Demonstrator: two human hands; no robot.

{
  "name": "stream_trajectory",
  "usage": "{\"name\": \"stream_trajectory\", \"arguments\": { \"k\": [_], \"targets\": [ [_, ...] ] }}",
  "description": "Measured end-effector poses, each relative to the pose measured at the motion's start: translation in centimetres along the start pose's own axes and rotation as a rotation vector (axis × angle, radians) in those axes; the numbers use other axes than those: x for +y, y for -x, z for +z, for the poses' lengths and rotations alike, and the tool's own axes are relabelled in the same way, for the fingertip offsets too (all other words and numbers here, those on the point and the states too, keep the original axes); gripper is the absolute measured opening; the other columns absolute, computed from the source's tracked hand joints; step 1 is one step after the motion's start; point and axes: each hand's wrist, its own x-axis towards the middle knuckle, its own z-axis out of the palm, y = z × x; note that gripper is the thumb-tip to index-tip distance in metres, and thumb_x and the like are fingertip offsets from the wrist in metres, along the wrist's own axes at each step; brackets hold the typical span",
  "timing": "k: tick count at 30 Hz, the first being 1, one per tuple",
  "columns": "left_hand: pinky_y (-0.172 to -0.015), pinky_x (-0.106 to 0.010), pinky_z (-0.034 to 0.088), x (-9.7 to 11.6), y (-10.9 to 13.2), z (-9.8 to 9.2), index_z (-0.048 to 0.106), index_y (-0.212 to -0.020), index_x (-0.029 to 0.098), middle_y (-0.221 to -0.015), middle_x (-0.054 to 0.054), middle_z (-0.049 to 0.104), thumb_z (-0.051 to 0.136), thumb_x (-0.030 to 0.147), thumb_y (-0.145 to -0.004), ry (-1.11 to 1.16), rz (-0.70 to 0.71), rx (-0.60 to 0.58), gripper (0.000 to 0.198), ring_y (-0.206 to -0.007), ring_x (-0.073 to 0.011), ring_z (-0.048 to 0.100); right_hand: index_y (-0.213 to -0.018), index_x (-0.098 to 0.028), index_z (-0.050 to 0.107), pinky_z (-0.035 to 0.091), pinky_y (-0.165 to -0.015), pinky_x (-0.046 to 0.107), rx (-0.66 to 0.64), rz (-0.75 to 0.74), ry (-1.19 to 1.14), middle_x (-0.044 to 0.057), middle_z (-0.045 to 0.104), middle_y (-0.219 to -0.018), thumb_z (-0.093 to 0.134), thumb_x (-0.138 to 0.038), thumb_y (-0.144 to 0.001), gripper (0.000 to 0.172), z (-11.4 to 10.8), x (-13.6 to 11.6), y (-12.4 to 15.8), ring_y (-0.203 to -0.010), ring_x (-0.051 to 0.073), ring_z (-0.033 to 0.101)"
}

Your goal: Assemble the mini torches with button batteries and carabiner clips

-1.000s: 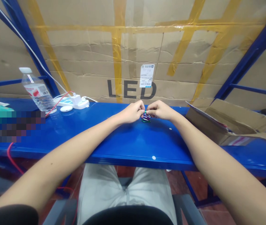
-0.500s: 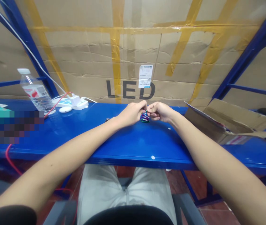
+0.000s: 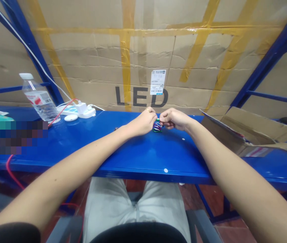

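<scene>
My left hand (image 3: 145,120) and my right hand (image 3: 172,118) meet above the middle of the blue table (image 3: 138,155). The fingertips of both pinch a short bright green piece (image 3: 158,119) that spans the small gap between them. Right below it is a small stack of thin coloured loops (image 3: 157,128), green, purple and white, like folded wire or cord. Whether the green piece belongs to the loops I cannot tell. A small dark item (image 3: 115,129) lies behind my left forearm, mostly hidden.
An open cardboard box (image 3: 250,135) stands at the right. On the left are a water bottle (image 3: 38,99), a white power strip (image 3: 87,113) with cables, and a round white case (image 3: 71,117). A large taped carton (image 3: 95,67) rises behind the table.
My hands have drawn slightly apart, and more of the green piece shows between the fingertips. My right hand's fingers have curled in more. The loops stay nearly in place.
</scene>
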Motion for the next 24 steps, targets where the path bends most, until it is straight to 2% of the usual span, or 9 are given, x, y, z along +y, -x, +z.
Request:
{"name": "stream_trajectory", "arguments": {
  "k": [3, 6, 9, 13, 17, 24],
  "targets": [
    [-0.094, -0.037, 0.047, 0.1, -0.1, -0.3, 0.062, -0.077, 0.015, -0.095, -0.012, 0.064, 0.04, 0.017, -0.097, -0.04, -0.02, -0.081, 0.029, -0.102, -0.0228, 0.06, -0.051, -0.013, 0.056, 0.022, -0.038, 0.022, -0.001, -0.074, 0.091, -0.001, 0.041, -0.041, 0.063, -0.01, -0.065, 0.016, 0.1, -0.2, 0.1, -0.038, 0.007, 0.032],
    [-0.077, -0.034, 0.047, 0.5, 0.0, -0.8, 0.062, -0.078, 0.015, -0.084, -0.01, 0.066, 0.045, 0.02, -0.097, -0.041, -0.074, -0.116, 0.026, -0.084, -0.021, 0.061, -0.05, -0.014, 0.056, 0.022, -0.038, 0.022, -0.002, -0.097, 0.136, -0.002, 0.04, -0.038, 0.065, -0.013, -0.065, 0.018, 0.2, -0.2, 0.1, -0.038, 0.007, 0.032],
    [-0.065, -0.031, 0.041, 0.7, 0.3, -1.2, 0.062, -0.082, 0.016, -0.08, -0.007, 0.068, 0.05, 0.023, -0.095, 0.001, -0.122, -0.121, 0.018, -0.074, -0.0197, 0.06, -0.051, -0.013, 0.058, 0.021, -0.038, 0.022, -0.012, -0.065, 0.12, -0.002, 0.04, -0.038, 0.065, -0.013, -0.064, 0.015, 0.3, -0.2, 0.1, -0.037, 0.007, 0.032],
    [-0.064, -0.031, 0.038, 0.6, 0.6, -1.0, 0.059, -0.086, 0.018, -0.082, -0.006, 0.068, 0.054, 0.024, -0.092, -0.028, -0.069, -0.066, 0.01, -0.076, -0.0202, 0.06, -0.049, -0.013, 0.056, 0.018, -0.038, 0.022, -0.018, -0.012, 0.064, -0.002, 0.038, -0.038, 0.064, -0.013, -0.061, 0.014, 0.4, -0.3, 0.1, -0.036, 0.006, 0.03],
    [-0.065, -0.031, 0.039, 0.6, 0.8, -0.6, 0.053, -0.088, 0.018, -0.082, -0.006, 0.065, 0.051, 0.021, -0.092, -0.016, 0.002, -0.034, 0.006, -0.076, -0.0196, 0.059, -0.05, -0.011, 0.057, 0.018, -0.037, 0.021, -0.02, 0.003, 0.0, 0.001, 0.045, -0.042, 0.064, -0.011, -0.059, 0.012, 0.3, -0.2, 0.1, -0.038, 0.006, 0.029],
    [-0.064, -0.032, 0.039, 1.4, 0.6, -0.6, 0.049, -0.085, 0.02, -0.081, -0.006, 0.063, 0.043, 0.016, -0.093, 0.035, -0.01, 0.004, 0.01, -0.072, -0.0189, 0.057, -0.047, -0.013, 0.051, 0.018, -0.036, 0.02, -0.026, -0.03, -0.031, 0.003, 0.049, -0.046, 0.059, -0.005, -0.055, 0.013, 0.1, -0.3, 0.2, -0.038, 0.005, 0.028]
  ]
}}
